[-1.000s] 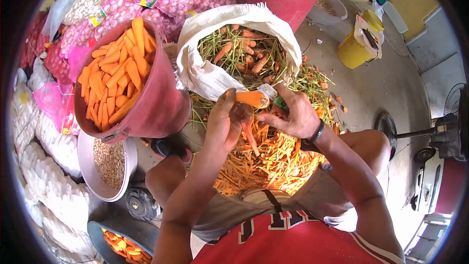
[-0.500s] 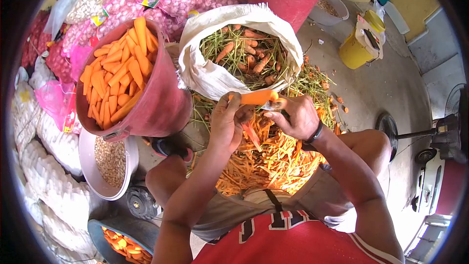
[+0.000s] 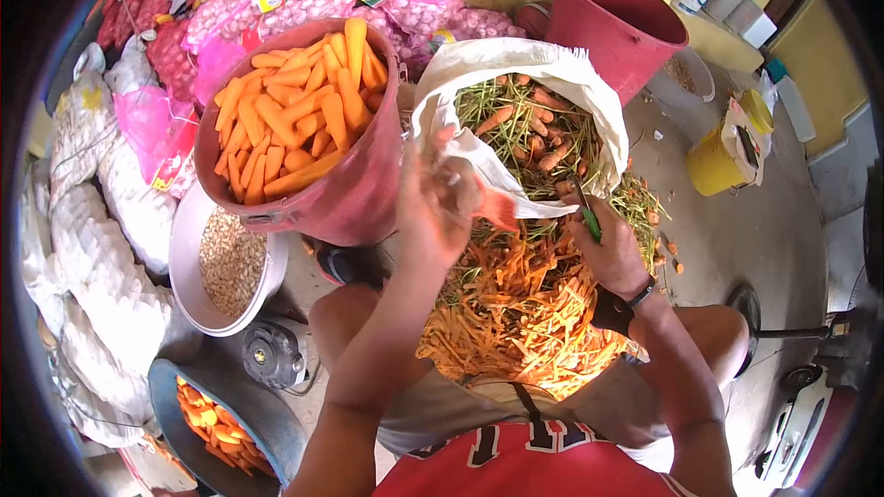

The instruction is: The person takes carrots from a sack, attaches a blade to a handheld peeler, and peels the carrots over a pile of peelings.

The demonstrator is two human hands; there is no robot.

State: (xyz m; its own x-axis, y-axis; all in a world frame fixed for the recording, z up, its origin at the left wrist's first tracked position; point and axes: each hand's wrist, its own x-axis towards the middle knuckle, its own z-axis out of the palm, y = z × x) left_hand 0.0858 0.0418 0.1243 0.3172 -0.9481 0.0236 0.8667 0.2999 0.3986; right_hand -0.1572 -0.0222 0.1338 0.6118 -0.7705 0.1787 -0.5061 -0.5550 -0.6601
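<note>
My left hand (image 3: 437, 193), smeared by motion, is between the red bucket of peeled carrots (image 3: 304, 124) and the white sack (image 3: 442, 92). Whether its fingers hold anything cannot be made out; a blurred orange-red patch shows beside them. My right hand (image 3: 608, 244) is closed around a green-handled peeler (image 3: 590, 219), its thin dark end pointing up by the sack's front rim. Inside the sack lie unpeeled carrots (image 3: 552, 158) among green stalks. Below both hands a heap of orange peelings (image 3: 525, 313) spreads between my knees.
A pale basin of peeled garlic cloves (image 3: 184, 267) and a blue-grey tub of carrot pieces (image 3: 166, 396) stand at left. Behind are pink net bags of garlic (image 3: 308, 0) and another red bucket (image 3: 635, 46). A yellow bucket (image 3: 714, 161) stands at right, above a black stand fan (image 3: 744, 313).
The carrot held in my left hand has left it, and that hand has moved toward the red bucket. My right hand has lowered and drawn away with the peeler. The view has shifted left.
</note>
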